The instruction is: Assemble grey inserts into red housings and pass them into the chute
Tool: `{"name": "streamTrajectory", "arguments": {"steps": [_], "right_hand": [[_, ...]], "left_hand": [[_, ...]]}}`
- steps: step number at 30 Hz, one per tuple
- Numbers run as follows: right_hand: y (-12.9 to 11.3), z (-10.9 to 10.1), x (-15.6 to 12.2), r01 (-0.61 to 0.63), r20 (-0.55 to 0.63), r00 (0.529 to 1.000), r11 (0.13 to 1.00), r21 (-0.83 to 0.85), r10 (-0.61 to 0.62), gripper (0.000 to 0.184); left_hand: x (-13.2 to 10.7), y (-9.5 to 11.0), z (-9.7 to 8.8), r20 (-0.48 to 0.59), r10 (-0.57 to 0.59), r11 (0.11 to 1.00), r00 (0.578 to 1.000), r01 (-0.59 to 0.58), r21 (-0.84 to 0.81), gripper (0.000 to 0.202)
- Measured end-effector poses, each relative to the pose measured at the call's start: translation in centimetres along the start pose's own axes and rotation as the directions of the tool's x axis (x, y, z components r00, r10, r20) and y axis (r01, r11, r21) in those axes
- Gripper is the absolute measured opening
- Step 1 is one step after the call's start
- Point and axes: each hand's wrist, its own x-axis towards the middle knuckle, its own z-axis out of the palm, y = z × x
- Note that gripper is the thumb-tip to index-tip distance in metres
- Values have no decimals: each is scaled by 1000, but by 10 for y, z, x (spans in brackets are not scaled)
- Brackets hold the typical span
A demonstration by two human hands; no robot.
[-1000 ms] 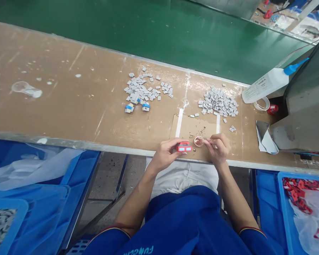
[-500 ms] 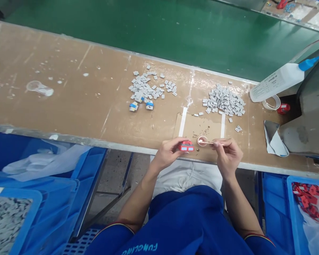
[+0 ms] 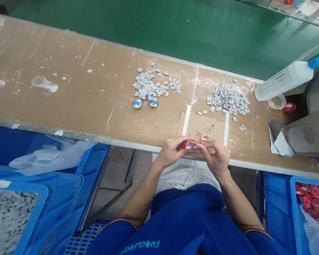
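Observation:
Near the bench's front edge, my left hand [image 3: 172, 151] is closed on a small red toy vehicle part [image 3: 189, 144] with pale window panels. My right hand [image 3: 216, 156] pinches a thin wooden stick [image 3: 195, 142], whose tip is at the top of the red part. Just behind my right fingers, a small round cup [image 3: 206, 136] is mostly hidden. A brown cardboard piece [image 3: 198, 124] lies under the cup, between two white tape strips.
Piles of small grey pieces lie at mid-bench [image 3: 146, 83] and farther right [image 3: 230, 99]. A white bottle [image 3: 284, 80] with a blue nozzle leans over a tape roll [image 3: 276, 102]. Blue bins [image 3: 44, 198] stand left and right below the bench [image 3: 77, 102].
My right hand has moved left, bringing the stick from the cup to the red part. My left hand still holds the part. The view has shifted slightly.

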Motion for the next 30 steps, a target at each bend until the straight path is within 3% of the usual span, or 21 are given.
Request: {"name": "streamTrajectory", "arguments": {"steps": [6, 11, 17, 20, 22, 24, 26, 28, 30], "right_hand": [[-3, 0, 1, -33, 2, 999, 999, 38, 33, 10], [0, -14, 0, -100, -85, 990, 980, 173, 116, 7], [18, -29, 3, -150, -105, 984, 986, -74, 141, 13], [21, -24, 0, -141, 9, 990, 984, -108, 143, 13], [24, -27, 1, -117, 103, 986, 988, -97, 127, 23], [32, -39, 7, -112, 109, 986, 985, -134, 127, 32], [47, -58, 19, -159, 39, 984, 955, -250, 174, 28], [67, -77, 35, -235, -16, 969, 891, -387, 248, 24], [87, -89, 52, -277, 10, 946, 821, -499, 325, 19]], "left_hand": [[0, -1, -1, 2, 7, 1000, 1000, -7, 18, 31], [0, -5, -2, -24, 23, 1000, 999, -23, 19, 33], [2, -2, -5, -45, 51, 998, 998, -53, -36, 36], [2, 0, -6, -47, 18, 996, 999, -21, -81, 37], [0, 0, -8, -47, -15, 990, 999, 8, -139, 40], [-1, -1, -10, -41, -30, 977, 999, 21, -212, 42], [-2, -4, -11, -40, -19, 958, 999, 7, -287, 43], [-2, -6, -12, -44, -2, 932, 999, -14, -362, 43], [-2, -9, -12, -50, 2, 901, 999, -23, -433, 42]]}}
